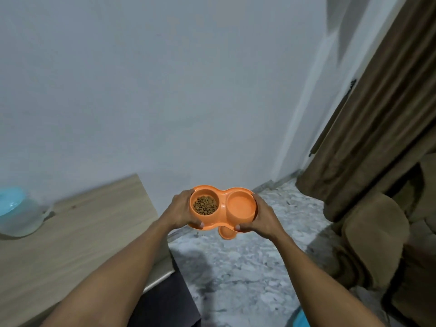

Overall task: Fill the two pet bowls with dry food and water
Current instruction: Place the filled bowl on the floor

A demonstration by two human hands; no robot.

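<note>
Aloft — one double bowl [223,210], two hands: left hand [180,210], right hand [263,219].

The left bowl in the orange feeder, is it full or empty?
Partly full: brown dry food covers the left bowl's bottom, well below its rim.

We see soft, dim, cool indoor light, a faint shadow on the floor [207,267], motion blur on the curtain [377,114] and jug [16,211], and wide-angle bending at the edges.
</note>
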